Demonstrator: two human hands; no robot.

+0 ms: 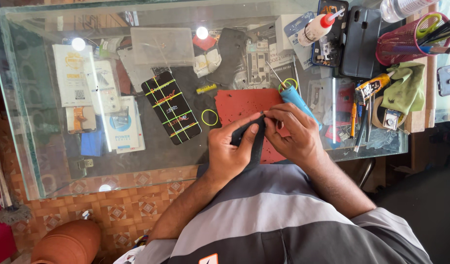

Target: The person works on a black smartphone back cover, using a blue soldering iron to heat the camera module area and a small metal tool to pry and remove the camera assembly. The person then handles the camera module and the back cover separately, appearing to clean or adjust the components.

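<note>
Both hands pinch a dark phone [254, 139] over the red mat [244, 105] at the near edge of the glass table [49, 161]. The left hand [230, 149] grips its lower part; the right hand [296, 134] nips its top edge and also holds a blue tool [296, 98]. A red mesh cup [401, 46] at the far right holds scissors and pens. A clear lidded box [161, 46] lies farther back; its contents are unclear.

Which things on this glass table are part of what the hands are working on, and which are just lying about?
In hand:
left hand
right hand
dark phone, held by both hands
red mat beneath them

Lying about:
blue-handled tool
yellow rubber band
white glue bottle
pink pen basket
green cloth
black package with yellow bands
</note>
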